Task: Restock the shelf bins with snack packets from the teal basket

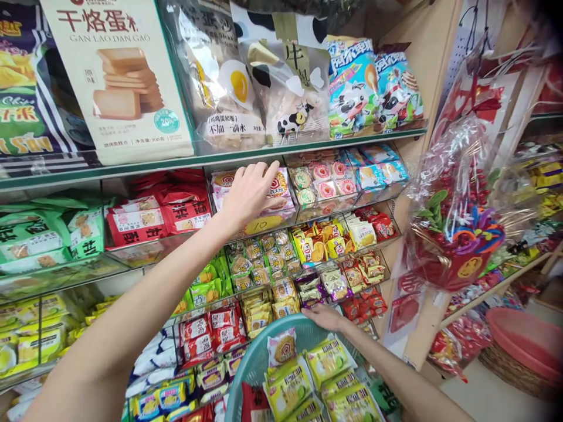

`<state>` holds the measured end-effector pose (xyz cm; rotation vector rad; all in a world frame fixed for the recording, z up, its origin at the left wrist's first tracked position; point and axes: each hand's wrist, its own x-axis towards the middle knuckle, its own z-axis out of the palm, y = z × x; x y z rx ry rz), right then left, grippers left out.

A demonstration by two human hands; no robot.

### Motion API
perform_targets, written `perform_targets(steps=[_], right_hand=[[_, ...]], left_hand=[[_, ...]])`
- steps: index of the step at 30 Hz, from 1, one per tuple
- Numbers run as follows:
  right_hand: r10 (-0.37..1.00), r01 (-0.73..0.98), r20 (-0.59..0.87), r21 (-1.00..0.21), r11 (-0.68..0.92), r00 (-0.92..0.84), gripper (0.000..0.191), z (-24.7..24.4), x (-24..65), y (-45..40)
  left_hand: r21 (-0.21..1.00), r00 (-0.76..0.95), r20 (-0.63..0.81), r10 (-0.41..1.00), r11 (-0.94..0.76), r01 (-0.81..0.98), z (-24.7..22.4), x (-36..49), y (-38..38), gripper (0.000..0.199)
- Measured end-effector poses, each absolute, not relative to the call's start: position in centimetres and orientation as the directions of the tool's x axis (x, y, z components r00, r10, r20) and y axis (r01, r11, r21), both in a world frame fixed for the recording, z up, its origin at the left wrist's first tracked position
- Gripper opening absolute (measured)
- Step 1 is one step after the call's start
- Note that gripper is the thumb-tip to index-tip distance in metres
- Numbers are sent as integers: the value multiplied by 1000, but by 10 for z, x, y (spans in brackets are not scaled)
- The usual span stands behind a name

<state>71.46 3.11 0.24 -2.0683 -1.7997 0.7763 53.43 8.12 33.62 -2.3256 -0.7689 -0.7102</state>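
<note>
My left hand (251, 192) reaches into a clear shelf bin of pink-and-white wrapped round biscuits (280, 186). Its fingers are bent over the packets and somewhat apart, with the fingertips partly hidden; no packet shows in its grasp. Below, my right hand (324, 317) is closed on the rim of a teal plastic basket (251, 358). Inside lie several yellow-green snack packets (288, 390), a red packet (255, 403) and one pink-wrapped round biscuit (282, 347) by the far rim.
A glass shelf edge (308, 142) runs just above my left hand, with large snack bags (285, 76) on it. Red packets (162, 214) fill the bin to the left. A cellophane-wrapped bouquet (460, 234) hangs at right, above a pink basin (528, 340).
</note>
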Motion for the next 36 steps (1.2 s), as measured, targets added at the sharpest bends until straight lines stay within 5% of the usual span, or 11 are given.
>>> perform_targets(steps=[7,14,26,36], right_hand=[[976,831,-216,-543,-119,-2,79,3,711,38],[975,846,-222,-523,-107,-14,74,2,703,44],[978,852,-206,-514,-101,-9,73,4,700,43],[980,849,-201,-520,-90,-19,70,9,693,42]], left_hand=[[-220,715,567,409,-762,610,253,494,12,83],[17,740,267,617,-771,637,101,467,15,83],[-319,805,167,569,-741,590,28,464,28,73],[-393,824,142,549,-732,556,23,466,30,80]])
